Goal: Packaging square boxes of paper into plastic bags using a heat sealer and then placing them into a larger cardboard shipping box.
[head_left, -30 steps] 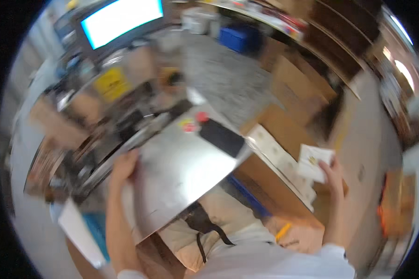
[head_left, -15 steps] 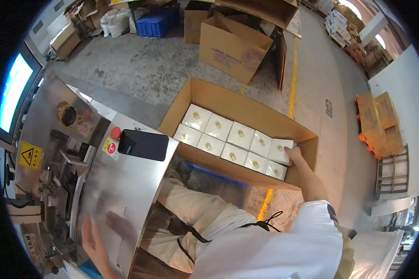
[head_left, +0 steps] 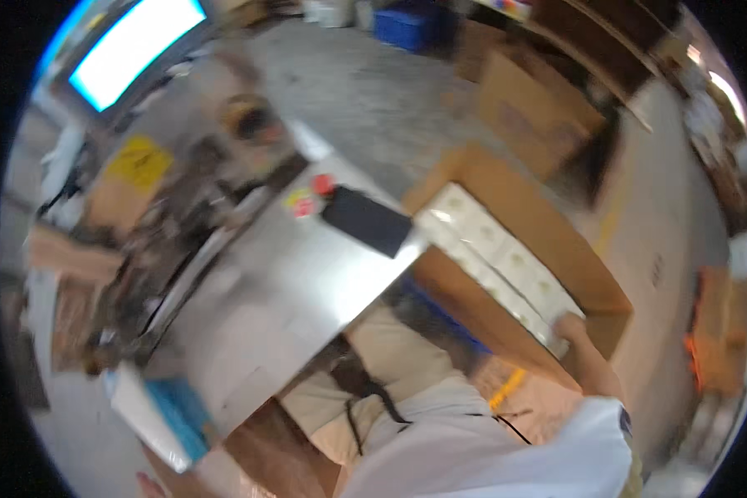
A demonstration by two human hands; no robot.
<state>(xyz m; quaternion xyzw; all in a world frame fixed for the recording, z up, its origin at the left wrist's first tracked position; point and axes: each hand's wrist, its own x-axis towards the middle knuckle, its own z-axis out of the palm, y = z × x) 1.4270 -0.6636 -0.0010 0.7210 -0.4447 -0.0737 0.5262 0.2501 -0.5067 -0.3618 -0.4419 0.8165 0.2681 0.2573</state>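
An open cardboard carton (head_left: 596, 278) stands on the floor to my right, with rows of small white boxes (head_left: 485, 249) inside. My right hand (head_left: 571, 328) reaches into its near corner and rests on the last white box of the row; its fingers are hidden. Only a sliver of my left hand (head_left: 145, 485) shows at the lower edge, below the steel machine table (head_left: 282, 290). The picture is blurred by motion.
On the steel table lie a black flat device (head_left: 365, 221) and a red button (head_left: 324, 184). A lit screen (head_left: 133, 50) stands at the upper left above the machine parts. A white and blue packet (head_left: 153, 408) hangs at the table's near end. More cartons (head_left: 531, 108) stand behind.
My right hand carried a white box from the air down into the carton's near corner. My left hand slid off the steel table toward the lower edge. My head has swung about.
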